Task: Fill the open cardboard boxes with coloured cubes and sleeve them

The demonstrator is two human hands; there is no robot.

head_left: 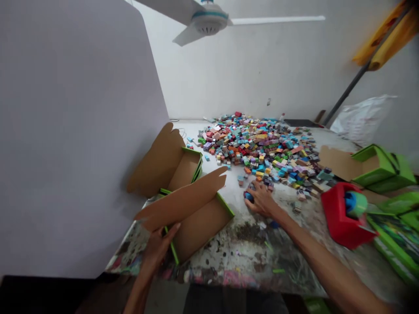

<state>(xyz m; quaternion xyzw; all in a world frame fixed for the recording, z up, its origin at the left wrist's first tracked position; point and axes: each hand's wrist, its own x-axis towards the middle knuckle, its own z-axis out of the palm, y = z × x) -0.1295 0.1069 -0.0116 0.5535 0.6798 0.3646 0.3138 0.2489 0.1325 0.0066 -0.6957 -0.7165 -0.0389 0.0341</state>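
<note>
An open cardboard box (201,226) with green edges and a raised brown lid lies at the table's near left; its brown inside is bare. My left hand (160,244) grips the box's near left edge, thumb on the inner side. To the right of the box, my right hand (260,198) is at the near edge of a heap of small coloured blocks (255,144). Its fingers are curled around a small rounded blue and dark thing (248,196), partly hidden by the hand, whose kind I cannot make out.
More open boxes (185,168) stand behind at the left. A red container (342,216) holding a blue and pale-green item stands at the right, beside several green boxes (397,244). A fan (209,22) hangs above. The stained table (248,266) bears green scraps.
</note>
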